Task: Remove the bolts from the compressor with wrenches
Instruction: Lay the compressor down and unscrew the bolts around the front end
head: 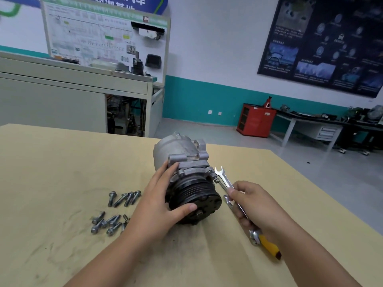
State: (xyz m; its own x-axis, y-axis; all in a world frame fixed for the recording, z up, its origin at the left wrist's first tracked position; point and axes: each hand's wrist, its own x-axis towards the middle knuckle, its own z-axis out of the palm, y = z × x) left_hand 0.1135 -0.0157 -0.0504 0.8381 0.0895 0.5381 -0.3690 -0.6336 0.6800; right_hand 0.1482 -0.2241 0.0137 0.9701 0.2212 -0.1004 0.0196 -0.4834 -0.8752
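Two bare forearms (107,257), bare left hand (163,195), bare right hand (257,204), all uncovered

white-teal wall (217,59) | grey floor (238,137) | red cabinet (256,121) | dark poster (323,44)

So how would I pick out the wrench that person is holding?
On the tan table sits a grey compressor with a black pulley. Right of the pulley, the right hand grips a silver wrench, forked end toward the compressor. It is the upper one: a second wrench shows just below it, a yellow-handled tool by the wrist.
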